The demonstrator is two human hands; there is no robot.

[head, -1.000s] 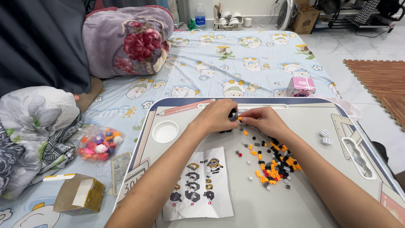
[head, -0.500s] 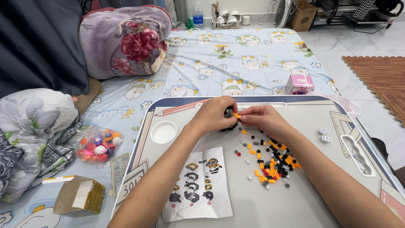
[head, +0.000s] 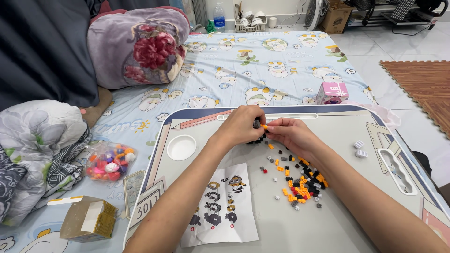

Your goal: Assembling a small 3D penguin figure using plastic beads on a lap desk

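Instruction sheet [head: 220, 206] lies nearest on the counter [head: 337, 140]; loose orange and black micro-bricks [head: 302, 182] at its 3 o'clock. Beyond, left hand [head: 241, 125] grips the small black build [head: 257, 136]; right hand [head: 290, 133] pinches an orange brick [head: 265, 126] against it. Assembly step; seating demands exact alignment.

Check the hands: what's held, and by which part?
Left hand and right hand pinch a small black-and-orange brick assembly between fingertips, at its opposite sides.
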